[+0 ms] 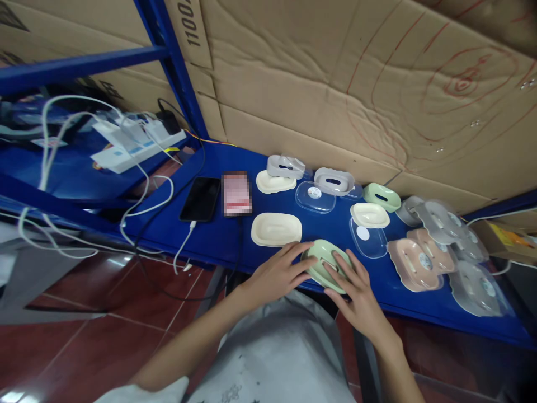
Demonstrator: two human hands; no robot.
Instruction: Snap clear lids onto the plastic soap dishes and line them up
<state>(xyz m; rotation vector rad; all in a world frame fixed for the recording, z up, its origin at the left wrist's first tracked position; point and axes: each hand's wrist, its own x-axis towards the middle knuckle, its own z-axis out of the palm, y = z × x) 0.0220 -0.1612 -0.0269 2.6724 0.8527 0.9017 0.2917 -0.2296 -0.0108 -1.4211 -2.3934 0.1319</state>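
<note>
A pale green oval soap dish [322, 263] lies at the near edge of the blue shelf [218, 235]. My left hand [279, 273] holds its left rim with curled fingers. My right hand [354, 291] grips its right side, fingers laid over the top. A cream oval tray [276, 229] sits just behind my left hand. A clear lid [368, 238] lies behind my right hand.
Several more soap dish parts line the shelf: cream [274, 183], grey [334, 180], green [381, 197], pink [413, 258] and clear stacks [476, 285]. A black phone [200, 198] and a pixelated card [236, 193] lie left. Power strips [132, 143] and cables sit far left. Cardboard [335, 84] backs the shelf.
</note>
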